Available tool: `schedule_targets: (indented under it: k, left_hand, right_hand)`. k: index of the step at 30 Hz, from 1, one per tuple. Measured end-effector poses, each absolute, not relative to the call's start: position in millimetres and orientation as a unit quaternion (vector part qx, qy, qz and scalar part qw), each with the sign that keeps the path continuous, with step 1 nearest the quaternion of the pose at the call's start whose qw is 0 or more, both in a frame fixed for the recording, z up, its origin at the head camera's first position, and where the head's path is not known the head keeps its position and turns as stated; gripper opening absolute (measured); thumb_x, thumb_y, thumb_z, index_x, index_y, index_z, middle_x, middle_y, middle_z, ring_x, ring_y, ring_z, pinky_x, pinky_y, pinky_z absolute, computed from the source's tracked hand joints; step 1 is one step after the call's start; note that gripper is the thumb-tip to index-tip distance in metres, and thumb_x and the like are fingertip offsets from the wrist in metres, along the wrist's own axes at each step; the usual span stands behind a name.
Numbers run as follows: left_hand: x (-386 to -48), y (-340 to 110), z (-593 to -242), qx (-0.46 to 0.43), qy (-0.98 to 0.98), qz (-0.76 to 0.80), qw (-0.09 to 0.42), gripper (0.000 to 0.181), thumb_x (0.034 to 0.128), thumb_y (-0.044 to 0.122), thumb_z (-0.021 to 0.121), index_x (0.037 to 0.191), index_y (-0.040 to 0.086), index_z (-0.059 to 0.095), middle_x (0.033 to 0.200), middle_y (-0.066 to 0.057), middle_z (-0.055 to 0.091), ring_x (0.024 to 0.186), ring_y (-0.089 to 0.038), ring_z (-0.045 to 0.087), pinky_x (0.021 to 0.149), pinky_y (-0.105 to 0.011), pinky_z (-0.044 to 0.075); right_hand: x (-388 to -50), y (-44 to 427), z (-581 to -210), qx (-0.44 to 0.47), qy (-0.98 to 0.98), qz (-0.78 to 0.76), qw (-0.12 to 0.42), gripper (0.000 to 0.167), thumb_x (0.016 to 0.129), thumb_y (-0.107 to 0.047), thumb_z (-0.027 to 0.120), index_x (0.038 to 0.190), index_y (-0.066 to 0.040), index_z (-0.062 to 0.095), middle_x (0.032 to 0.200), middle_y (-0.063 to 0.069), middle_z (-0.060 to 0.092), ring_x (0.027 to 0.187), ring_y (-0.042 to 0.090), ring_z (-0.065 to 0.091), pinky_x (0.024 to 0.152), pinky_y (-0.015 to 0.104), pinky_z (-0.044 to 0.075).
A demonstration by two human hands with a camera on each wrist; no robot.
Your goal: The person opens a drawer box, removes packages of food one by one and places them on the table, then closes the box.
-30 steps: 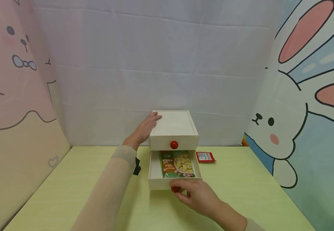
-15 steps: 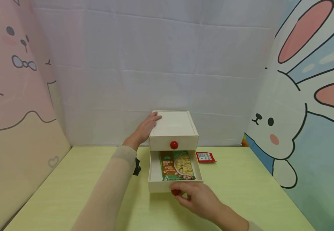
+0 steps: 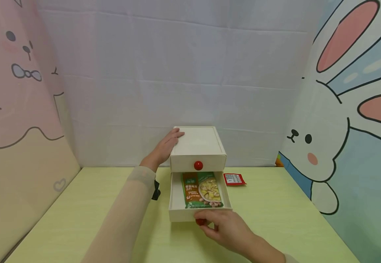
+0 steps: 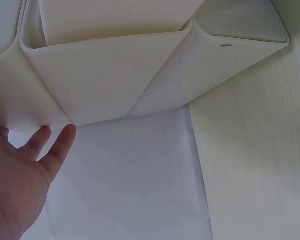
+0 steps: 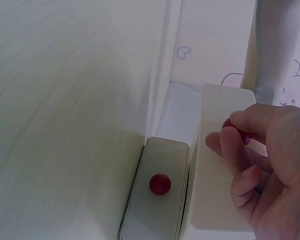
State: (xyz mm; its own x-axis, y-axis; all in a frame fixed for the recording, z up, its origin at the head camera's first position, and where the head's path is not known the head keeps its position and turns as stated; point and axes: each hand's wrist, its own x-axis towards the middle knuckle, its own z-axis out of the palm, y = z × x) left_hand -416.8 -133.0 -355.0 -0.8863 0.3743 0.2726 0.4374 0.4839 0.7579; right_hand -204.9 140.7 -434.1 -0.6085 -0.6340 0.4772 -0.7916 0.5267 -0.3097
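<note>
A small white drawer cabinet (image 3: 198,140) stands at the back of the table with its lower drawer (image 3: 176,195) pulled out. My right hand (image 3: 228,231) pinches that drawer's red knob (image 3: 200,222) between thumb and fingers; the right wrist view shows the same grip on the knob (image 5: 236,131). Inside the drawer lies a green and brown food packet (image 3: 203,190), flat and face up. My left hand (image 3: 164,148) rests against the cabinet's upper left edge, fingers extended onto its top. The upper drawer's red knob (image 3: 198,165) is untouched, its drawer pushed in.
A small red packet (image 3: 234,179) with a white label lies on the table, just right of the cabinet. Behind the cabinet hangs a white cloth (image 3: 190,73). Printed cartoon panels (image 3: 325,146) stand along both sides of the pale green-yellow table (image 3: 276,212).
The lower drawer has slid a little farther out toward me, with my right hand on its knob. The food packet has come forward with it. My left hand has stayed put.
</note>
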Motion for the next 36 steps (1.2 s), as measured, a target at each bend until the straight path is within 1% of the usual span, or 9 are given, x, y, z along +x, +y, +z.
schedule_targets:
  k: [8,15,21,23,36]
  left_hand:
    - [-417.0,-131.9,-354.6,-0.235,-0.86,-0.452,0.036,0.058,0.1191,0.033,0.024,0.17,0.013,0.042,0.187,-0.003,0.013,0.174,-0.028,0.003,0.14,-0.058,0.009]
    - [-417.8,-132.6,-354.9,-0.233,-0.862,-0.448,0.033,0.058,0.1191,0.034,0.024,0.171,0.013,0.041,0.187,-0.003,0.012,0.174,-0.03,0.003,0.14,-0.06,0.009]
    - [-418.4,-133.3,-355.2,-0.234,-0.865,-0.443,0.033,0.059,0.1194,0.034,0.022,0.171,0.013,0.04,0.187,-0.004,0.011,0.174,-0.03,0.002,0.14,-0.06,0.008]
    - [-418.3,-133.1,-355.3,-0.232,-0.865,-0.444,0.032,0.059,0.1195,0.034,0.022,0.172,0.013,0.04,0.187,-0.003,0.011,0.174,-0.03,0.002,0.14,-0.06,0.008]
    - [-418.7,-132.9,-356.7,-0.228,-0.862,-0.451,0.036,0.059,0.1194,0.037,0.023,0.171,0.015,0.041,0.187,-0.002,0.012,0.174,-0.03,0.003,0.139,-0.061,0.009]
  right_hand:
    - [-201.5,141.2,-433.4,0.416,-0.862,0.25,0.145,0.027,0.1,-0.013,0.082,0.125,-0.022,0.078,0.106,-0.011,0.082,0.089,-0.007,0.067,0.067,0.006,0.048]
    - [-199.6,141.9,-434.4,0.431,-0.854,0.243,0.16,0.029,0.098,-0.011,0.083,0.125,-0.022,0.077,0.105,-0.011,0.082,0.089,-0.007,0.069,0.068,0.004,0.047]
    - [-199.0,142.5,-435.4,0.431,-0.856,0.23,0.167,0.029,0.098,-0.013,0.083,0.125,-0.022,0.077,0.106,-0.012,0.083,0.092,-0.006,0.073,0.078,0.013,0.059]
    - [-198.9,142.8,-435.5,0.433,-0.855,0.227,0.171,0.029,0.098,-0.013,0.084,0.125,-0.021,0.077,0.106,-0.012,0.083,0.092,-0.006,0.074,0.08,0.016,0.061]
    - [-195.2,144.4,-435.2,0.447,-0.845,0.239,0.172,0.032,0.096,-0.008,0.084,0.125,-0.02,0.077,0.106,-0.01,0.083,0.093,-0.005,0.074,0.081,0.013,0.06]
